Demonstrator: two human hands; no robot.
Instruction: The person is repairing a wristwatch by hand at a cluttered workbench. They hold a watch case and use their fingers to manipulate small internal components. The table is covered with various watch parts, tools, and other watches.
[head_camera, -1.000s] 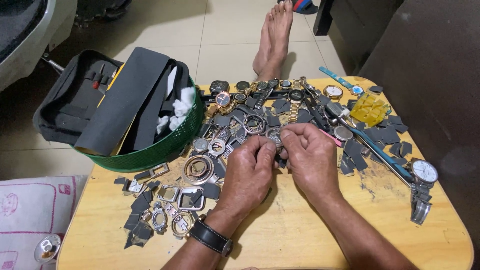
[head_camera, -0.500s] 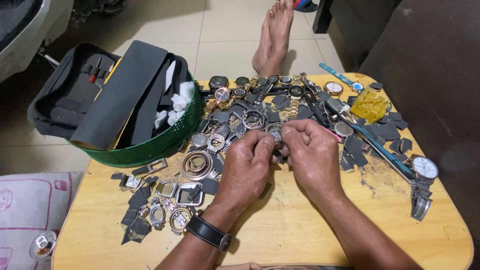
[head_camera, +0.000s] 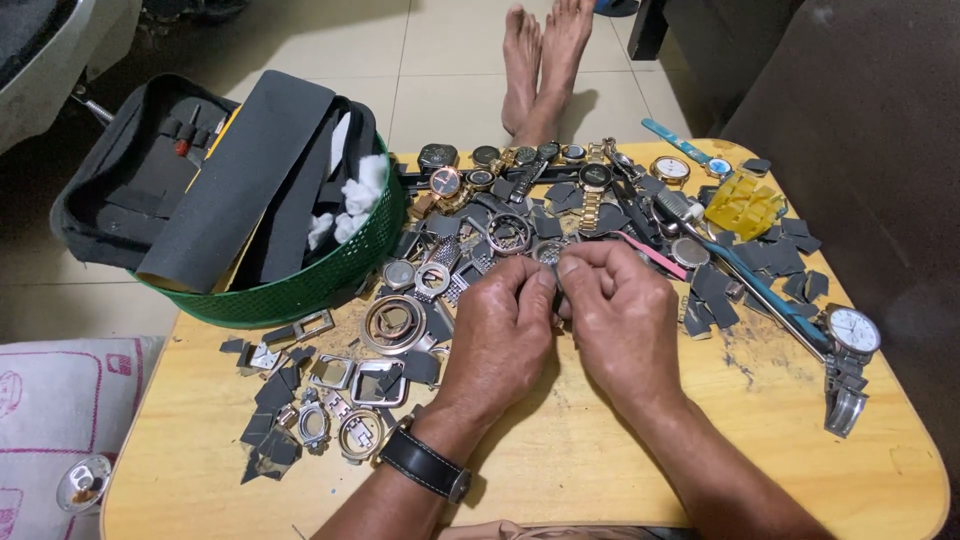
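My left hand (head_camera: 500, 335) and my right hand (head_camera: 620, 315) meet over the middle of a low wooden table (head_camera: 560, 470). Together their fingertips pinch a small metal watch part (head_camera: 556, 282), mostly hidden by the fingers. A black wristwatch (head_camera: 425, 465) sits on my left wrist. Just beyond the hands lies a heap of watches and watch cases (head_camera: 510, 190). Empty metal watch cases (head_camera: 390, 325) lie left of my left hand.
A green mesh basket (head_camera: 310, 285) holding a black tool pouch (head_camera: 190, 170) stands at the table's left rear. A yellow plastic box (head_camera: 745, 205), a silver wristwatch (head_camera: 852, 335) and dark grey scraps (head_camera: 270, 400) lie around. My bare feet (head_camera: 540, 55) rest on the tiled floor beyond.
Both hands stay together on the small part with only slight finger movement. The view has shifted a little.
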